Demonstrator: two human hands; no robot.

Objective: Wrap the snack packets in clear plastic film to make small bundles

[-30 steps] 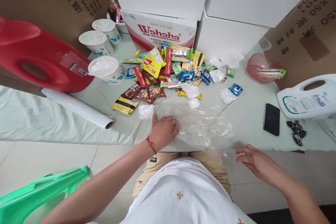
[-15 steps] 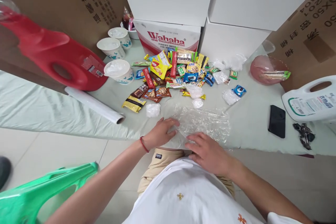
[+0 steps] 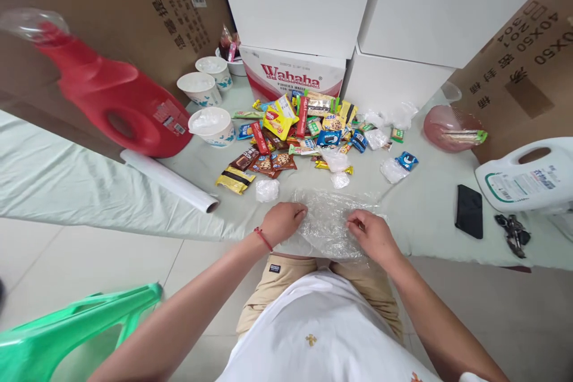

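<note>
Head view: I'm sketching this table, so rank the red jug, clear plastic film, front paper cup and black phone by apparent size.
1. Red jug
2. Clear plastic film
3. Front paper cup, black phone: too alike to rank

Our left hand [image 3: 281, 221] and right hand [image 3: 373, 237] seem to pinch the clear film [image 3: 325, 225], though their fingertips show small. Beyond the film we see piled snacks [image 3: 302, 120]; well right of it, a black phone [image 3: 469, 212]; well left of it, a white roll [image 3: 170, 182].

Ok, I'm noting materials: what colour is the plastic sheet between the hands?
The plastic sheet is clear and colourless, best seen in the head view.
</note>
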